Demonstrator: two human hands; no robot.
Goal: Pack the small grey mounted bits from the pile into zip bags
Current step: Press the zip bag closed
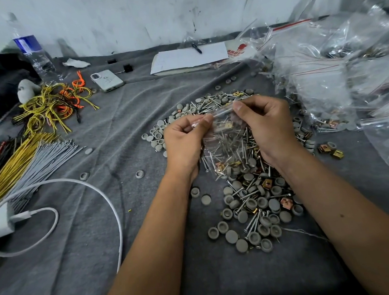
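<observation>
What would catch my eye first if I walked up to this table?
Two bare hands, left and right, pinching the top of a clear plastic zip bag holding screws at centre. Beneath lies a sprawling pile of round grey caps, screws and brass clips; yellow and orange wires tangle far left.

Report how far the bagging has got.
Done: filled clear zip bags lie heaped at the right. In hand: left hand and right hand pinch the top edge of a clear zip bag holding screws and clips. Left: a large pile of grey round caps on the grey cloth.
</observation>
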